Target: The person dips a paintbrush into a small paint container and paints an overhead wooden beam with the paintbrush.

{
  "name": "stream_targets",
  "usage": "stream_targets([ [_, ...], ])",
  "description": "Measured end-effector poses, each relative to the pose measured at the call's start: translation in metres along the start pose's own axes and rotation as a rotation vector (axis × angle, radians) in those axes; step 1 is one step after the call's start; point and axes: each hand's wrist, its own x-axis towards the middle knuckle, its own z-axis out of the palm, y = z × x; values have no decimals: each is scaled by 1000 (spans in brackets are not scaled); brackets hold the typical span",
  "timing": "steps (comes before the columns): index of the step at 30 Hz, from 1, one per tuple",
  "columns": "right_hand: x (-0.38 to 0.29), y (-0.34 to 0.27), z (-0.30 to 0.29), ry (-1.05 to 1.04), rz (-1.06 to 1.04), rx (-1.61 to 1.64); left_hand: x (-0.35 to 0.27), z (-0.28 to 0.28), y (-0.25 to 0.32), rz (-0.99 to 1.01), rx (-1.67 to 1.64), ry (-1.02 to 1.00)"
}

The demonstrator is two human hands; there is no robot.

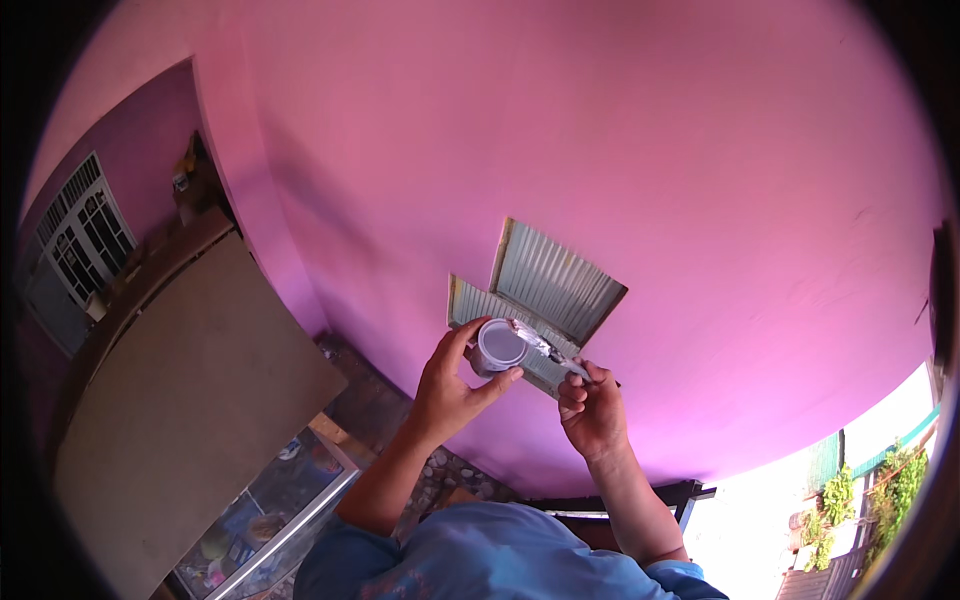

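Observation:
My left hand (454,386) holds a small round plastic tub (502,343) around its side, with fingers at the far edge and the thumb at the near one. The tub's round top faces the camera; whether a lid covers it I cannot tell. Pinched in my right hand (595,401) is a thin tool (536,339), likely a brush or a putty knife, smeared with whitish, shiny stuff. Its smeared end points left and overlaps the tub's rim in the view; contact is not clear. Both hands are raised before a pink wall (420,180).
Behind the hands, ribbed light panels (562,281) are set in the wall. At left stand a large brown board (202,405) and a glass-sided case (281,517). Stones (457,472) lie on the ground below. Green plants (838,495) stand at the lower right.

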Motion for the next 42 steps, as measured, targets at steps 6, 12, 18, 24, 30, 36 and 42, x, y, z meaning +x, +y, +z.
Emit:
stream_targets([
  [6, -12, -2, 22, -46, -202, -20, 9, -2, 16, 13, -51, 29],
  [12, -23, -27, 72, -159, -440, -150, -11, -6, 5, -7, -76, 31],
  [18, -43, -92, 179, -362, -965, -411, -26, -9, -2, -105, -115, 20],
  [24, -85, -139, 297, -380, -1486, -716, -36, -10, -3, -122, -120, -10],
  [30, -120, -158, 404, -292, -1890, -949, -50, -11, -7, -171, -112, -30],
  [36, -123, -149, 484, -155, -2147, -1251, -62, -5, -23, -144, -155, -27],
  [42, -164, -155, 498, 246, -2328, -1588, -61, 3, -27, -117, -189, -69],
])
